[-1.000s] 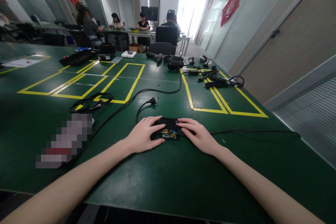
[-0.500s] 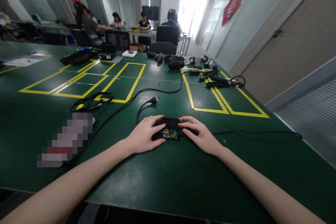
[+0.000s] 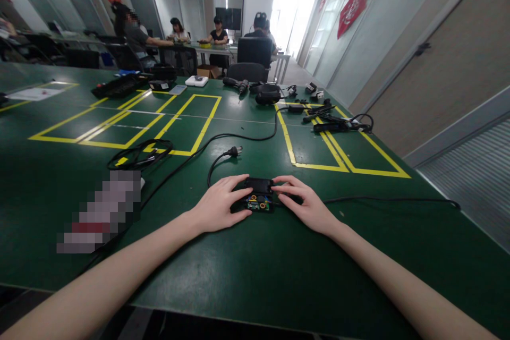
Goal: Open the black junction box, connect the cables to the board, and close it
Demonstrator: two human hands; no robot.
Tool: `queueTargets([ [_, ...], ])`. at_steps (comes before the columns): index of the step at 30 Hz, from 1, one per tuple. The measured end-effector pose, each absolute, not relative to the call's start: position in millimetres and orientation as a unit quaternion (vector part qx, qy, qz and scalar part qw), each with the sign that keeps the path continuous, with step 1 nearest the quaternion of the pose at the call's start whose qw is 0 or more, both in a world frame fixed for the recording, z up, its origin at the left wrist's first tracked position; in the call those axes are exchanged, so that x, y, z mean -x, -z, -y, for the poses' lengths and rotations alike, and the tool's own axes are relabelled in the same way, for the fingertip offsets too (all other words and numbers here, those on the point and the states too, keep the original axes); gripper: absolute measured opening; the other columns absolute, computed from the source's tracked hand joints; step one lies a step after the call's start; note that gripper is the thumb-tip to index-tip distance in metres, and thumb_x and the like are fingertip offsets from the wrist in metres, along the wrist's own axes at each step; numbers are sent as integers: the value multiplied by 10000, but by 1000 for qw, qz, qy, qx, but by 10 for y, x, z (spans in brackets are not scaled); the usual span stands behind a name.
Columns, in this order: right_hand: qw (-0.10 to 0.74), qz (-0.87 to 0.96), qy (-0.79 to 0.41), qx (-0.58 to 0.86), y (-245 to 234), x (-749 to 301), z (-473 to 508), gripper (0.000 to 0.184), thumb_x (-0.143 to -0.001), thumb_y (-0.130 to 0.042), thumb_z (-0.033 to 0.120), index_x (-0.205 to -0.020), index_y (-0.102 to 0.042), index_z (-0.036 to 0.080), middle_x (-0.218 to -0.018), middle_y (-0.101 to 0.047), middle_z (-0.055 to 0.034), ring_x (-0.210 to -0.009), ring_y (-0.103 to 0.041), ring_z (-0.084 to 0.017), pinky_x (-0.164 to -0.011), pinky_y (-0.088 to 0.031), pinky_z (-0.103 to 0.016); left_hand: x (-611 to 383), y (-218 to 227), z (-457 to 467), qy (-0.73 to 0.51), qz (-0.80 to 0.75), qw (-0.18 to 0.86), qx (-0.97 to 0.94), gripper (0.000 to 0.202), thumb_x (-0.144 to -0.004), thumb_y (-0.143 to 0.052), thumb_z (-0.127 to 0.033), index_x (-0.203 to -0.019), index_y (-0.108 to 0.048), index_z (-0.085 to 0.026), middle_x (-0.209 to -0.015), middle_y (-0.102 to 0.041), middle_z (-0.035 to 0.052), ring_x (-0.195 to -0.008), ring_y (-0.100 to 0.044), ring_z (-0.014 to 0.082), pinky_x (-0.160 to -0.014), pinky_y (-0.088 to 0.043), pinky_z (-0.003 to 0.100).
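Between my two hands is a black plastic adapter cover (image 3: 260, 186), held by its short ends. My left hand (image 3: 221, 203) grips the left end with its fingers, and its thumb lies by the part below. My right hand (image 3: 305, 203) pinches the right end with its fingertips. Just in front of the cover, nearer to me, a circuit board (image 3: 258, 203) with copper-coloured coils sits in a dark case half. A black cord (image 3: 382, 200) runs off to the right, and another with a plug (image 3: 234, 152) curls out beyond my left hand.
A coiled cable (image 3: 139, 155) and a blurred-out object (image 3: 103, 212) lie at left on the green table (image 3: 239, 276). Farther back are a power drill (image 3: 242, 86), a black tray (image 3: 119, 86) and several black adapters with cables (image 3: 332, 126). People sit at another table behind.
The cover has tilted slightly in my fingers, so its face shows flatter and smoother than before. Both hands stay almost in place.
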State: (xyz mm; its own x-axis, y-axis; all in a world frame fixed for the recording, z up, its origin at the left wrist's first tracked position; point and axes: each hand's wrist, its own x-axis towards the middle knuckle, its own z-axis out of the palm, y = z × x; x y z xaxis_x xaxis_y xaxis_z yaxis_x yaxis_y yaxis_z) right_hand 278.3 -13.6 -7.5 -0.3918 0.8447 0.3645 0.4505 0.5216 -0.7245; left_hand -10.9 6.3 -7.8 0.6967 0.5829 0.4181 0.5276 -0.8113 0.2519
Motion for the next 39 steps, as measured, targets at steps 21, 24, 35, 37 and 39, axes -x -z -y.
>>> queueTargets([
  [21,380,802,-251,386,40,-2786,159,237,-1028,-573,229,-1139,-783,238,-1295,-670,-114,-1045,-716,-225,-935,-611,-411,92,40,-58,-255,-326,121,-902,858,-855,-794,-330,-1580,-353,-203,-1525,-550,182,-1387,-579,337,-1164,-510,493],
  [24,379,805,-251,382,36,-2791,164,244,-1027,-566,221,-1137,-783,241,-1294,-669,-111,-947,-712,-202,-893,-624,-406,85,11,-46,-259,-322,122,-902,777,-846,-801,-313,-1519,-427,-203,-1498,-563,169,-1352,-604,330,-1141,-530,473],
  [35,366,817,-242,374,-23,-2791,187,192,-1002,-585,225,-998,-775,253,-1199,-739,-94,-1099,-730,-255,-958,-612,-429,84,-21,-31,-254,-330,167,-894,569,-851,-798,-303,-1351,-534,-241,-1293,-699,94,-1175,-701,283,-1024,-578,431],
  [37,372,810,-254,375,-44,-2792,195,161,-979,-587,201,-982,-742,244,-1179,-751,-94,-1085,-735,-258,-968,-607,-446,85,-21,-36,-252,-330,171,-894,552,-853,-795,-304,-1340,-543,-243,-1264,-710,84,-1144,-711,275,-997,-584,417],
  [39,382,797,-274,380,-63,-2793,202,125,-954,-584,174,-975,-692,234,-1136,-770,-90,-1060,-743,-257,-963,-607,-456,85,-28,-38,-259,-329,174,-891,563,-857,-794,-299,-1356,-539,-245,-1236,-723,77,-1127,-716,269,-983,-582,409],
])
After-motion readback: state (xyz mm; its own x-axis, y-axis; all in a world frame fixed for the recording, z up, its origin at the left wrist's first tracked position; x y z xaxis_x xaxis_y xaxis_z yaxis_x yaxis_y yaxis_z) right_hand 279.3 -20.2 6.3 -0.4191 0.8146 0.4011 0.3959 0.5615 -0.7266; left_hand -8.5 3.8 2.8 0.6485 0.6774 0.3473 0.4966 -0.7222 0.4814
